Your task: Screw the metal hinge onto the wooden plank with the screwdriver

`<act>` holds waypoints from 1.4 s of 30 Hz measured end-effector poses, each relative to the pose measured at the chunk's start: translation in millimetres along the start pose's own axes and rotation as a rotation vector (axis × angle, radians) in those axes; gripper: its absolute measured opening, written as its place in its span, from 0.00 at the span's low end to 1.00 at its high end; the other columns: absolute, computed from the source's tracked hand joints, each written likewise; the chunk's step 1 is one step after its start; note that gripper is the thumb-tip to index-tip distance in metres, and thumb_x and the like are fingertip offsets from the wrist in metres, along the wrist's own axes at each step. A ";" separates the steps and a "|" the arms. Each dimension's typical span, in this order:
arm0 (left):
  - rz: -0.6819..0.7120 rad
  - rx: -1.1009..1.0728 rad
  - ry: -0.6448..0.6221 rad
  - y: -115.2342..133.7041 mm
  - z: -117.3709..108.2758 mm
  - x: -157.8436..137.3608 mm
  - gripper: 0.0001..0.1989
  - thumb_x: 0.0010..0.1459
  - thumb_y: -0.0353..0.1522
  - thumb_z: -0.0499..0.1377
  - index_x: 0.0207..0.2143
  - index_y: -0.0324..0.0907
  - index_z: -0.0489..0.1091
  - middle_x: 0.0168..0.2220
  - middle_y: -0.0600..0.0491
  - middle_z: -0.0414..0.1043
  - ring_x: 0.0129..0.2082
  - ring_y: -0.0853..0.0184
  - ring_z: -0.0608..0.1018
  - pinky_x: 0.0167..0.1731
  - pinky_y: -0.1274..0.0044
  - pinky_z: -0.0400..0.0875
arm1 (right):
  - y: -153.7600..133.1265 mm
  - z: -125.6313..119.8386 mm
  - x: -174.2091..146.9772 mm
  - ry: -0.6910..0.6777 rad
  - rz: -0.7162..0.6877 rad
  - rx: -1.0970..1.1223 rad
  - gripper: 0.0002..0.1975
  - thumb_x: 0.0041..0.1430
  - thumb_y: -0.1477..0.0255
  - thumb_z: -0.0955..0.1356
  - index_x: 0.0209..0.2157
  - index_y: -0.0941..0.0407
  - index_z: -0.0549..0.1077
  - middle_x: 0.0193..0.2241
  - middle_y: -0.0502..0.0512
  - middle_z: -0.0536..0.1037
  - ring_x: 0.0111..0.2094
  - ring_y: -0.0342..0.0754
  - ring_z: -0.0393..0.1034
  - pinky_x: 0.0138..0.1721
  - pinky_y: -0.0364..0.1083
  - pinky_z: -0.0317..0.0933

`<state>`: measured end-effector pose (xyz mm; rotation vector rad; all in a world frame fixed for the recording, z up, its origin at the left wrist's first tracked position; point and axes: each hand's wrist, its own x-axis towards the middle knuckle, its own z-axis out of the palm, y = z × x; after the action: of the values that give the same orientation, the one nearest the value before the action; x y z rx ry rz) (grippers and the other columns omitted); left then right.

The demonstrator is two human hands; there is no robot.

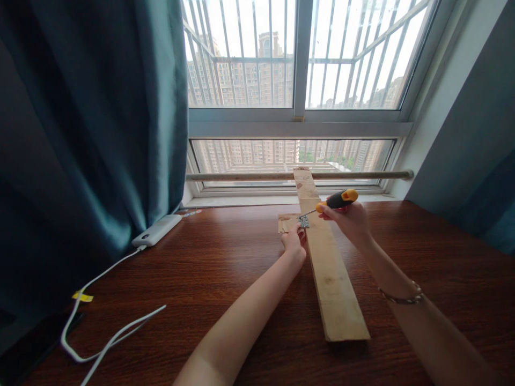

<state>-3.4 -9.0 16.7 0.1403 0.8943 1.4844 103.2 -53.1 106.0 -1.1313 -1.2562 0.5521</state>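
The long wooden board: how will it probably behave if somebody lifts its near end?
The long board looks straight and flat, so it is probably stiff and unlikely to roll. It seems thin, so perhaps light for its length. The metal hinge overlapping its edge might shift if unfastened.

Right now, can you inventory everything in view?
Window: one, grey, ahead
Bars: several, grey, outside window
Buildings: several, beige, outside
Rail: one, beige, across lower window
Curtain: one, blue, left
Table: one, brown, foreground
Likely power bank: one, white, table's left
Cable: one, white, from power bank
Tag: one, yellow, at cable
Long board: one, tan, table's middle
Short board: one, tan, left of long board
Hinge: one, silver, across both boards
Screwdriver: one, black-yellow, tip at hinge
Bracelet: one, brown, right forearm
Left hand: one, bare, at hinge
Right hand: one, bare, holding screwdriver
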 end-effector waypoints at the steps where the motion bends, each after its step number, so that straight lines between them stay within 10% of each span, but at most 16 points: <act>1: -0.003 0.000 0.001 0.4 0.3 -0.8 0.09 0.45 0.25 0.60 0.25 0.40 0.61 0.20 0.56 0.69 0.18 0.71 0.72 0.21 0.79 0.68 | 1.4 0.2 -0.2 0.029 -0.046 -0.104 0.18 0.40 0.58 0.75 0.25 0.59 0.75 0.23 0.56 0.80 0.25 0.55 0.77 0.26 0.47 0.74; 16: 0.003 -0.001 -0.002 -2.2 -0.6 3.4 0.10 0.44 0.24 0.61 0.26 0.40 0.61 0.19 0.57 0.68 0.18 0.71 0.72 0.22 0.79 0.67 | -0.5 -10.0 7.0 0.266 -0.144 -0.298 0.17 0.44 0.58 0.73 0.20 0.59 0.74 0.17 0.56 0.78 0.22 0.55 0.76 0.21 0.45 0.70; 30: 0.011 0.004 -0.001 -0.9 0.1 1.7 0.09 0.44 0.24 0.61 0.24 0.40 0.62 0.19 0.57 0.67 0.17 0.72 0.70 0.20 0.79 0.65 | -0.9 -12.5 13.2 0.036 -0.014 0.073 0.18 0.41 0.64 0.75 0.32 0.61 0.74 0.30 0.60 0.80 0.19 0.47 0.73 0.15 0.41 0.67; 36: 0.006 -0.009 0.000 -1.3 -0.2 2.5 0.09 0.44 0.24 0.61 0.24 0.40 0.62 0.19 0.56 0.68 0.18 0.71 0.72 0.21 0.79 0.66 | -4.5 -21.5 17.2 -0.114 0.067 0.306 0.20 0.31 0.69 0.79 0.29 0.58 0.74 0.33 0.56 0.80 0.27 0.49 0.76 0.28 0.46 0.74; 42: 0.002 -0.003 0.008 -1.5 -1.0 3.6 0.09 0.43 0.24 0.61 0.24 0.40 0.62 0.19 0.57 0.68 0.18 0.72 0.71 0.21 0.79 0.66 | 6.4 -17.4 16.8 0.108 0.020 0.000 0.18 0.34 0.63 0.78 0.25 0.62 0.75 0.23 0.58 0.79 0.21 0.52 0.75 0.21 0.46 0.72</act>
<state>-3.4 -6.4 13.6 0.1328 0.8984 1.4889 125.6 -42.6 109.5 -1.1601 -1.1525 0.4993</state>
